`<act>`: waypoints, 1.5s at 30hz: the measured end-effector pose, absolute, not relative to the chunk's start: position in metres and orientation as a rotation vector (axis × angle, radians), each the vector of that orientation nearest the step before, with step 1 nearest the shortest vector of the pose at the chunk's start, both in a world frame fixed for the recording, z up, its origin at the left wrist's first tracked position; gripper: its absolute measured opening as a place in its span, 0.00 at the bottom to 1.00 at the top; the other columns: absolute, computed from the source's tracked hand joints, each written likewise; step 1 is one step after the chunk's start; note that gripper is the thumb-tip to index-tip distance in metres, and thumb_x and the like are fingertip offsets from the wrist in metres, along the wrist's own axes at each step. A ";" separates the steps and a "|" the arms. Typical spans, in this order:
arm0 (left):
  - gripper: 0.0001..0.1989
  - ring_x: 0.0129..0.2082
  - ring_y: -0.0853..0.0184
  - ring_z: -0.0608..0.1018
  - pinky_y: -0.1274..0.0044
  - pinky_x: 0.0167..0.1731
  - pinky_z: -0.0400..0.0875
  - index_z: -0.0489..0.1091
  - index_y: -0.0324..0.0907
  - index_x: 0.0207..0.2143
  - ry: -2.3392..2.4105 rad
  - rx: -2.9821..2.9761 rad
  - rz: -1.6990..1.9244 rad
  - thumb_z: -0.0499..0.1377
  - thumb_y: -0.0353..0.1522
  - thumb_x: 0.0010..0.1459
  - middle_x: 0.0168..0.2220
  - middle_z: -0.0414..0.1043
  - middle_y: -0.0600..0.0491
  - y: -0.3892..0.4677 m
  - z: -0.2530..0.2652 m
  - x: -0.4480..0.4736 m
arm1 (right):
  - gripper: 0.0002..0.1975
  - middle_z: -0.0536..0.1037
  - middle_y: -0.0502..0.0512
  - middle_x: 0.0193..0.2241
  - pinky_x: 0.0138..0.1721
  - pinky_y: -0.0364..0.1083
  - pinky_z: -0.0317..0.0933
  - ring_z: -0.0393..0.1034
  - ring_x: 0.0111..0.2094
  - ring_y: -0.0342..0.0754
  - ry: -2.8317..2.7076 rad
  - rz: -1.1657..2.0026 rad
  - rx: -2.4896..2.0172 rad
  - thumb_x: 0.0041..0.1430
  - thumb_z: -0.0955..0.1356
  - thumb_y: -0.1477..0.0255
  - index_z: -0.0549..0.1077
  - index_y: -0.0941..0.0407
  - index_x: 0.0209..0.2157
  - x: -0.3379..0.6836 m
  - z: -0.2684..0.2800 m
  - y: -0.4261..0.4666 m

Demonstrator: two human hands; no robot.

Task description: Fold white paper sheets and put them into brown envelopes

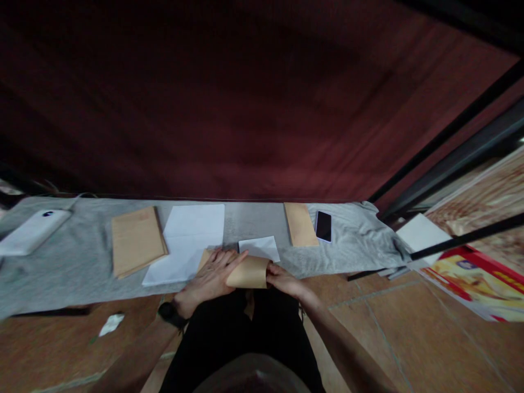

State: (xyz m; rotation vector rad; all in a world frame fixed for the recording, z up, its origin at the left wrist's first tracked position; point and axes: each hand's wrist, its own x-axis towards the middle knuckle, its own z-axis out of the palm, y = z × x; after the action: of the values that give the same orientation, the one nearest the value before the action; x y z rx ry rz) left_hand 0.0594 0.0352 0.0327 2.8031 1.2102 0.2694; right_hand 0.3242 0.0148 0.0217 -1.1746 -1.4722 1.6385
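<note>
A brown kraft paper envelope (250, 272) bulges open at its right end, at the near edge of the cloth-covered bench. Across its left part lies my left hand (216, 273), palm down with the fingers stretched out, a dark watch on the wrist. The fingers of my right hand (282, 279) are curled at the envelope's open right end, partly hidden by the paper. Just beyond the envelope is a small white sheet (260, 248). Larger white paper (196, 234) lies farther left, partly under a stack of brown envelopes (137, 240).
A single brown envelope (301, 224) and a phone (323, 226) lie on the right of the grey cloth (347, 245). At the far left is a white device (35, 232) with a cable. A dark red panel (245, 109) rises behind; a colourful box (478, 278) stands right.
</note>
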 end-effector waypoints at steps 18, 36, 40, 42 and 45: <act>0.55 0.59 0.50 0.69 0.58 0.63 0.56 0.38 0.45 0.72 1.592 2.629 0.287 0.65 0.45 0.50 0.58 0.66 0.43 0.041 0.009 0.021 | 0.27 0.72 0.66 0.51 0.57 0.56 0.60 0.66 0.54 0.60 -1.509 0.598 -1.934 0.57 0.70 0.68 0.67 0.58 0.58 0.328 -0.018 0.054; 0.54 0.60 0.48 0.67 0.58 0.61 0.57 0.37 0.47 0.72 1.691 2.565 0.265 0.64 0.43 0.50 0.59 0.65 0.43 0.037 0.008 0.009 | 0.08 0.77 0.58 0.40 0.48 0.49 0.65 0.73 0.45 0.54 -1.398 0.571 -1.980 0.52 0.71 0.75 0.73 0.55 0.36 0.326 -0.029 0.067; 0.55 0.60 0.49 0.67 0.58 0.63 0.55 0.36 0.47 0.72 1.684 2.565 0.254 0.65 0.42 0.50 0.59 0.65 0.43 0.039 0.006 0.009 | 0.07 0.77 0.54 0.35 0.41 0.47 0.69 0.74 0.38 0.50 -1.280 0.630 -1.852 0.57 0.68 0.72 0.72 0.54 0.39 0.341 -0.031 0.058; 0.54 0.60 0.49 0.68 0.57 0.63 0.54 0.37 0.46 0.72 1.679 2.563 0.252 0.64 0.42 0.50 0.60 0.64 0.42 0.039 0.006 0.009 | 0.10 0.78 0.53 0.34 0.34 0.46 0.71 0.74 0.35 0.49 -1.204 0.658 -1.790 0.60 0.65 0.68 0.71 0.54 0.42 0.350 -0.030 0.052; 0.54 0.61 0.49 0.67 0.57 0.63 0.54 0.37 0.46 0.72 1.673 2.558 0.255 0.64 0.43 0.51 0.60 0.64 0.42 0.039 0.006 0.009 | 0.15 0.78 0.55 0.40 0.26 0.43 0.71 0.74 0.35 0.48 -1.101 0.704 -1.680 0.62 0.62 0.63 0.69 0.55 0.47 0.358 -0.025 0.043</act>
State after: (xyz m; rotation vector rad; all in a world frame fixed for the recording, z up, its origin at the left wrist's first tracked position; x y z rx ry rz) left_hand 0.0089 0.0389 0.0059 2.5579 1.6730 0.2547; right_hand 0.3583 0.0427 -0.0249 -1.6799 -1.1013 0.7039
